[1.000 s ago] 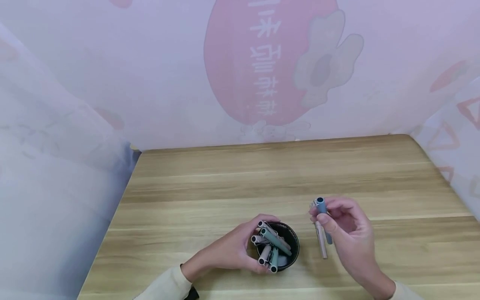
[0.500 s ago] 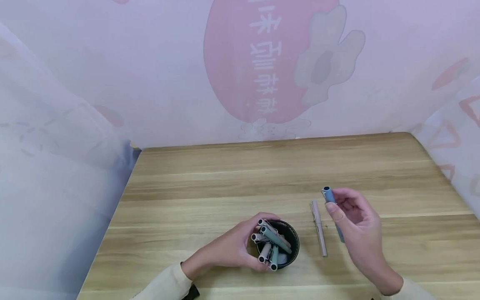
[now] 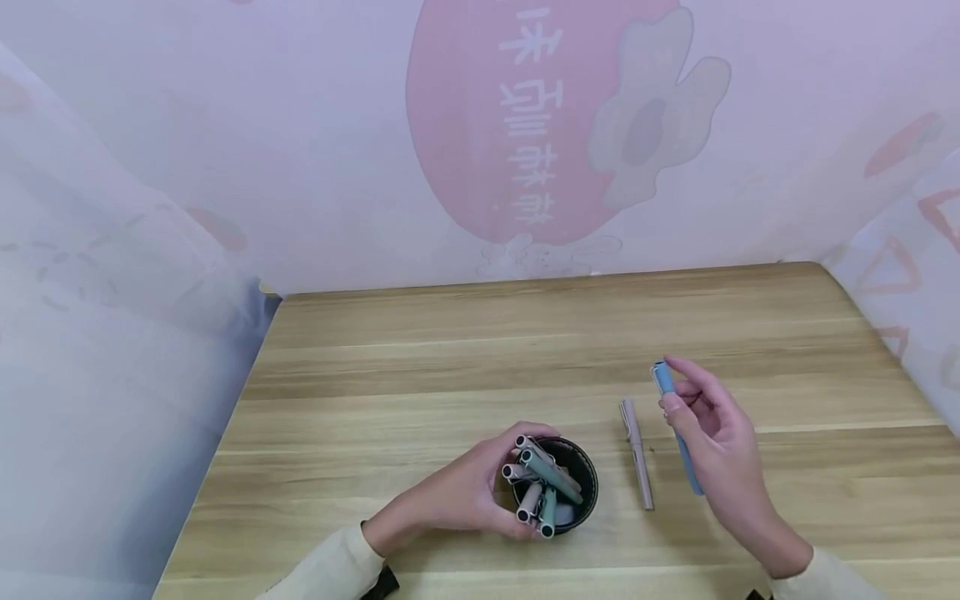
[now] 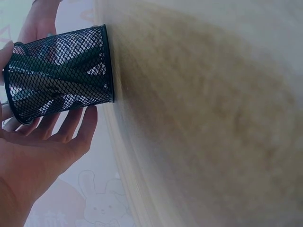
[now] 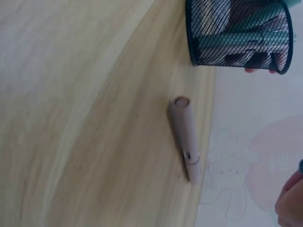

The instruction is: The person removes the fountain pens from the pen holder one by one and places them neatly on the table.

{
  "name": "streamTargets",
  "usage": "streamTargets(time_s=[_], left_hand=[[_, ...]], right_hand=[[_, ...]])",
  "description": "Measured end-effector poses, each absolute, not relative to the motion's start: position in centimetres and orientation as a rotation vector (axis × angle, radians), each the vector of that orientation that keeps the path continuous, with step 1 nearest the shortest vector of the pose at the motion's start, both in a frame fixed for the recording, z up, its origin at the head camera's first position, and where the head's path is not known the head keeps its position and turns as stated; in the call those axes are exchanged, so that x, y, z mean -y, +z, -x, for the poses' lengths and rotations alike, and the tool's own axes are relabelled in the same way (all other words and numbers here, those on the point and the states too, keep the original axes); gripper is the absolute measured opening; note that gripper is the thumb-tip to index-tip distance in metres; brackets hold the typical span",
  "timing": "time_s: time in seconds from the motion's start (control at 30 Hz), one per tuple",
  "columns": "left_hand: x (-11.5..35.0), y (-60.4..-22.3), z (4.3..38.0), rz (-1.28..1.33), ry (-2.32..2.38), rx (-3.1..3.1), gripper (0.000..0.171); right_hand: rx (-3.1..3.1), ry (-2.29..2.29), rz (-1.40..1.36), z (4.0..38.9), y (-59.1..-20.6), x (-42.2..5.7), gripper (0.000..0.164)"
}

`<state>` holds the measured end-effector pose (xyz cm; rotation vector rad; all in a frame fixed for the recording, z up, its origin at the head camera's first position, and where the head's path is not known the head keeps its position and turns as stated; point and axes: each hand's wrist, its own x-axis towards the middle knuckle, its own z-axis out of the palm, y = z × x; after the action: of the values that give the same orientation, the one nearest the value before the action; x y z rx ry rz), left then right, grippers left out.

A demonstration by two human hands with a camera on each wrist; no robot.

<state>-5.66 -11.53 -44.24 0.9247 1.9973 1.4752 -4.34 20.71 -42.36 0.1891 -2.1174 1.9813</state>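
My left hand (image 3: 468, 493) grips the black mesh pen holder (image 3: 592, 492), thumb and fingers around its side, and it stands on the table. Several capped pens lean out of it toward the hand, among them a green pen (image 3: 553, 477) and pale pinkish ones. The left wrist view shows the fingers along the mesh wall (image 4: 61, 71). To the right, my right hand (image 3: 723, 446) pinches a blue pen (image 3: 689, 467) between thumb and fingers, clip end pointing away. Between holder and right hand, a pale mauve pen (image 3: 637, 454) lies on the table.
The wood-grain table (image 3: 420, 358) reaches back to a pale printed curtain (image 3: 322, 167) with a pink shape. More curtain hangs at the left and right sides. A dark strap (image 3: 382, 583) shows by the left sleeve.
My right hand has moved right and farther back with the blue pen, away from the mauve pen, which stays on the table. The left hand keeps its hold on the pen holder.
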Motion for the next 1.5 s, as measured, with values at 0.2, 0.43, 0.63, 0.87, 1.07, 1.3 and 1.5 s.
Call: streamTargets(time_s=[0.2, 0.43, 0.63, 0.87, 1.07, 1.3, 1.5], left_hand=[[11.5, -44.3, 5.7, -0.935, 1.479, -1.989, 0.097], [11.5, -44.4, 5.7, -0.933, 1.483, -1.985, 0.098], [11.5, -44.4, 5.6, -0.915, 1.482, -1.977, 0.095], [11.5, -44.4, 5.6, -0.919, 1.478, -1.981, 0.094], [11.5, -44.4, 5.6, -0.918, 1.481, -1.979, 0.095], [11.6, -44.4, 5.6, -0.911, 1.469, -1.991, 0.095], [11.6, -44.4, 5.6, -0.907, 1.455, -1.989, 0.094]], right_hand=[[2.325, 1.826, -0.19, 4.5, -43.3, -21.4, 0.046], [2.406, 1.829, -0.103, 5.0, -44.0, -22.2, 0.04], [2.503, 1.793, -0.068, 5.3, -44.2, -22.7, 0.043], [2.536, 1.837, 0.003, 5.8, -44.5, -23.0, 0.039], [2.625, 1.822, 0.028, 6.1, -45.0, -23.5, 0.041], [2.775, 1.736, 0.033, 6.7, -45.7, -24.1, 0.044], [2.867, 1.657, 0.026, 7.2, -45.7, -24.6, 0.044]])
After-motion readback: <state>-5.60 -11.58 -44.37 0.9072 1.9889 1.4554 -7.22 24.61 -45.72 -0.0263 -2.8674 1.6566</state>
